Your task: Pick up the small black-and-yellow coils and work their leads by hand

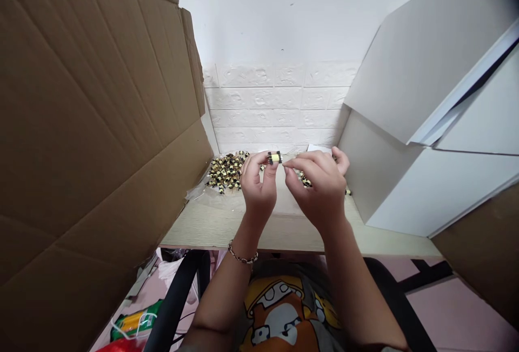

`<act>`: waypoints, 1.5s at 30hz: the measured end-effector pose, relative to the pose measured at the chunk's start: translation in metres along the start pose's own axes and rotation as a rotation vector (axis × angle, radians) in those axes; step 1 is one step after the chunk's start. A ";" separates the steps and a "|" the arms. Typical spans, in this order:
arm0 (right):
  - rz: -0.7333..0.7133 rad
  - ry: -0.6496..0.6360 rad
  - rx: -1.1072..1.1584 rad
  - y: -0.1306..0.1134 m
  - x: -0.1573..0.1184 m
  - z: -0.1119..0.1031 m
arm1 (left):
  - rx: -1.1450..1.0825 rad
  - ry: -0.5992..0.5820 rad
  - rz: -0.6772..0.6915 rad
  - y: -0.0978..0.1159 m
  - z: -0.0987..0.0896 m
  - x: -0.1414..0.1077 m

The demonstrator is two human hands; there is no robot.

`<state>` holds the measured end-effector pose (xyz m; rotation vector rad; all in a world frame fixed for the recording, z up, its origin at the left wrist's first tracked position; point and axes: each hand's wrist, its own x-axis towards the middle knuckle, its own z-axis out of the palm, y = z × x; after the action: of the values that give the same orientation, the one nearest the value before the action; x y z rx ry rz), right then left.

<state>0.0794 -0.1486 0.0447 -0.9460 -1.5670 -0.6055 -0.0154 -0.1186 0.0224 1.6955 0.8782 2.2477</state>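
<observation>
My left hand (259, 181) pinches a small transformer coil (274, 158) between thumb and fingers. The coil has a yellow-wrapped middle, black ends and thin metal pins, and it is held above the table on its side. At its right end, my right hand (318, 181) has thumb and forefinger closed close to the pins. Fine wire-like strands show near these fingertips; whatever is pinched there is too small to make out. Behind the left hand lies a heap of similar yellow-and-black coils (227, 171). More coils (304, 179) lie partly hidden behind the right hand.
Clear plastic sheeting (198, 192) lies under the left heap on the pale wooden table (300, 233). A tall cardboard panel (101, 125) borders the left side. White boxes (405, 179) stand at the right, and a white brick-patterned wall (275, 98) closes the back.
</observation>
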 end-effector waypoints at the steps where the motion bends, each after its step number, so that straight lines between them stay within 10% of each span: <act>1: -0.008 -0.012 -0.011 -0.001 0.001 -0.002 | 0.060 0.014 0.061 0.001 0.000 0.000; 15: -0.072 -0.069 -0.080 0.002 0.003 -0.010 | 0.352 -0.018 0.345 0.000 -0.005 -0.005; 28: -0.037 0.045 -0.160 0.017 -0.005 0.000 | -0.519 -0.103 -0.516 0.018 0.015 -0.021; 45: -0.066 0.064 -0.194 0.019 -0.014 0.007 | -0.831 -0.088 -0.727 0.013 0.018 -0.023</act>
<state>0.0920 -0.1363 0.0276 -1.0120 -1.5061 -0.8384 0.0112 -0.1343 0.0139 0.8829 0.3415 1.6471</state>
